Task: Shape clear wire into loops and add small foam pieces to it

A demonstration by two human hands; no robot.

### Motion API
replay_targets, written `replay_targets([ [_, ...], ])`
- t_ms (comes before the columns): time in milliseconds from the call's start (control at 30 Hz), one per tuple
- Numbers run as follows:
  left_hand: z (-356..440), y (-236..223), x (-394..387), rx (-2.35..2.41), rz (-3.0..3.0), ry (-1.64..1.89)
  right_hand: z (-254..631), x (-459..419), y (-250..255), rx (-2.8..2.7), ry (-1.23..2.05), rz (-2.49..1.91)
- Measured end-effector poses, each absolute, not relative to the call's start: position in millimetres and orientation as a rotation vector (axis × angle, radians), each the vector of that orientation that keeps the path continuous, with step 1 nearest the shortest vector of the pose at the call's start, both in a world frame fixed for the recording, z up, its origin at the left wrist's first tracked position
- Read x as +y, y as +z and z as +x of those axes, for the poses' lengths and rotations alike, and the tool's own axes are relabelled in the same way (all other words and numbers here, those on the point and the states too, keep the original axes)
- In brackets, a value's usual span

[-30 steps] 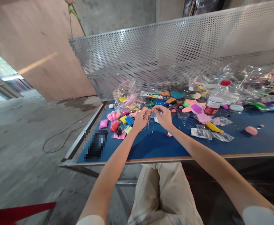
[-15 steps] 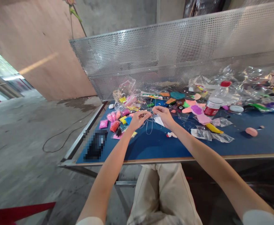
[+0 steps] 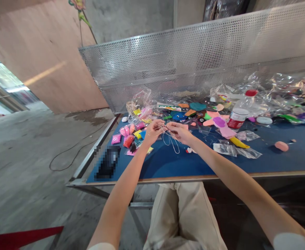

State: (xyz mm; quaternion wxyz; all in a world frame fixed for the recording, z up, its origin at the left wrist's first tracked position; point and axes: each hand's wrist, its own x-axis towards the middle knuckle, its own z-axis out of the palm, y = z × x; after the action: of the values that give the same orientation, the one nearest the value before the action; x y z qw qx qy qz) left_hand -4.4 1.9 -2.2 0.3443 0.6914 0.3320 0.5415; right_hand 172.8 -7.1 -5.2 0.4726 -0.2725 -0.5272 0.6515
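My left hand (image 3: 153, 132) and my right hand (image 3: 178, 132) meet over the middle of the blue table (image 3: 178, 165), fingertips close together. Both pinch a thin pale string (image 3: 177, 147), which hangs in loops below the fingers; whether it is thread or fine wire I cannot tell. Left of my left hand lie small packets of coloured clay, among them a pink packet (image 3: 116, 139) and a red packet (image 3: 128, 141). Under my right wrist a small white and red piece (image 3: 190, 150) is partly hidden. Beyond the hands rests a blue shape with eyes (image 3: 178, 115).
A clear bottle with a red cap (image 3: 250, 93) stands to the right, near crumpled plastic bags (image 3: 274, 86). A yellow piece (image 3: 239, 142) and a pink lump (image 3: 282, 146) lie nearer. A blurred dark object (image 3: 107, 162) sits at the left corner. A perforated metal panel (image 3: 152, 66) rises behind.
My right hand has moved left, bringing the fingertips of both hands together. The hanging string loop has swung to the right. The view has shifted slightly.
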Motion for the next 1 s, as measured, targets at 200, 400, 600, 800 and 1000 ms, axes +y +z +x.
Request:
replay_targets([
  [200,1,-8,2,0.732,1.759,1.389,169,-11,-5,-1.340,1.458,-0.646],
  [400,9,-10,2,0.718,1.659,1.535,166,-14,-6,-1.408,1.136,-0.697],
  [600,20,-13,-4,0.754,1.628,1.615,166,-15,-8,-1.530,0.739,-0.769],
  [800,28,-23,-5,0.783,1.566,1.696,162,-18,-13,-1.602,0.655,-0.831],
  [1000,28,-24,-6,0.843,1.629,1.777,159,-18,-16,-1.593,0.695,-0.804],
])
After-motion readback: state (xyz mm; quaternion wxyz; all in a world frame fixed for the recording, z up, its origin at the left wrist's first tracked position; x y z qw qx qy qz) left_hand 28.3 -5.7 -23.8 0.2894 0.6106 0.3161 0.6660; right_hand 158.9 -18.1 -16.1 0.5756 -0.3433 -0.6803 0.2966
